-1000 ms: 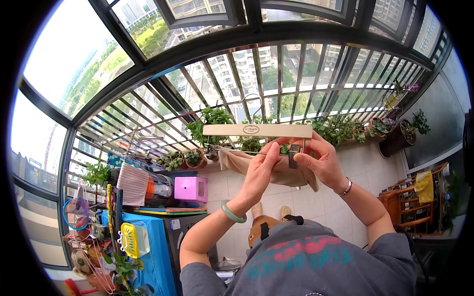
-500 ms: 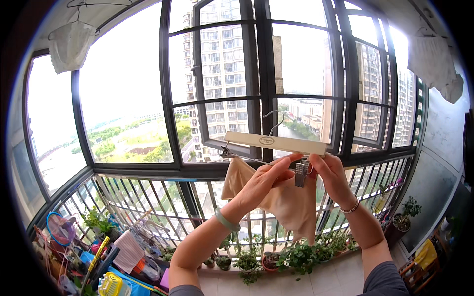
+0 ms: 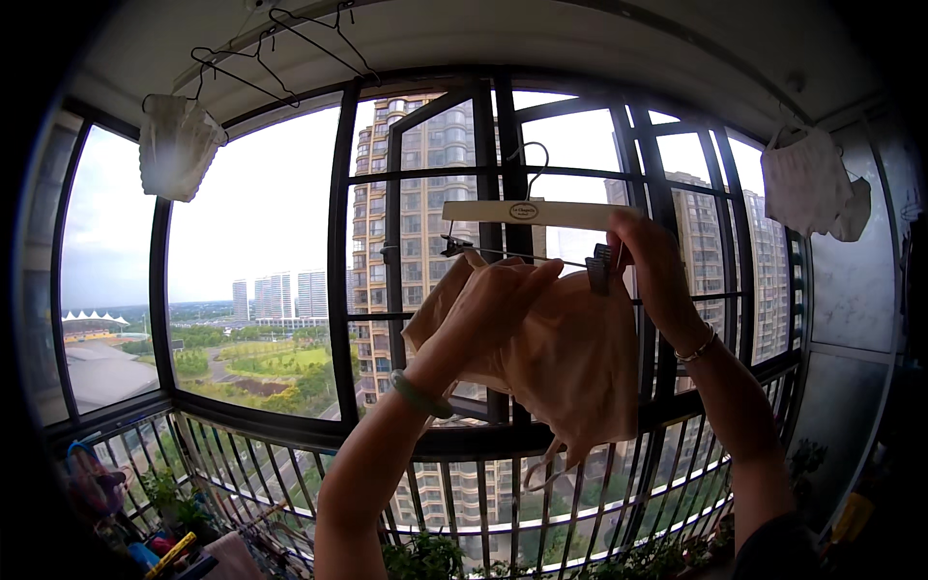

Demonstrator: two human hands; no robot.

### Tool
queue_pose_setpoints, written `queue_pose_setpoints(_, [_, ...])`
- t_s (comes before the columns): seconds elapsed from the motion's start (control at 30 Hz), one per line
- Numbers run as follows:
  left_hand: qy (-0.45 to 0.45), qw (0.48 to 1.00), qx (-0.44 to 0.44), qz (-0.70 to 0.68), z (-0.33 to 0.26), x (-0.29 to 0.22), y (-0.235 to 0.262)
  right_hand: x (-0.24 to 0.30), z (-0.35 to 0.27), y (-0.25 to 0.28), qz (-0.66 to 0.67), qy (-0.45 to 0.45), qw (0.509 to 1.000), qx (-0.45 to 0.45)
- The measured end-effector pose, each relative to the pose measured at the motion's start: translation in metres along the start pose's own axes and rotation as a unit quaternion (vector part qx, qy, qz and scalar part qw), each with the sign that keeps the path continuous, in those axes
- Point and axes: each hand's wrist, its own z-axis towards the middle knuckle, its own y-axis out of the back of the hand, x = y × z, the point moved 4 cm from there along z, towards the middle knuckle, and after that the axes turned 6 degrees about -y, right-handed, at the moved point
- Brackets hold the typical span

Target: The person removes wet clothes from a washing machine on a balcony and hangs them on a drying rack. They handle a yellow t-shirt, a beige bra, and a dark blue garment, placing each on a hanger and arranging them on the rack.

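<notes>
Beige cloth garment point(image 3: 575, 358) below a pale flat wire-hooked hanger point(image 3: 483, 212)
Our right hand point(image 3: 659, 271) clamps the hanger's right end; our left hand point(image 3: 483, 311) lies against the garment, its grip hidden from us; black-framed windows point(image 3: 341, 261) stand on the far side.

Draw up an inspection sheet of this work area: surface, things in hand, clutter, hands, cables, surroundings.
Surface: nothing seen beneath the work; it is held up in the air.
Things in hand: cream hanger, hook upward; beige garment hangs below; the clips' grip on it is unclear.
Clutter: yellow stick and pale cloth at the lower left, dimly lit.
Hands: left hand in front of the garment; right hand at the hanger's right end, by a dark clip.
Cables: nothing seen.
Surroundings: dark window frame; white garments hang at both sides.
</notes>
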Motion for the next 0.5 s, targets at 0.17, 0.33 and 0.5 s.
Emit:
queue_pose_setpoints(0.17, [-0.218,0.891,-0.384,0.106,-0.012,-0.019,0.072,0.009,0.063,0.004,-0.058,0.078,0.991,-0.095])
queue_pose_setpoints(0.33, [-0.172,0.958,-0.163,0.163,0.011,0.042,0.049,0.027,0.127,-0.022,-0.166,0.149,0.968,-0.115])
queue_pose_setpoints(0.5, [-0.113,0.973,-0.165,-0.114,0.054,0.07,0.06,0.05,0.183,-0.054,-0.187,0.142,0.964,-0.125])
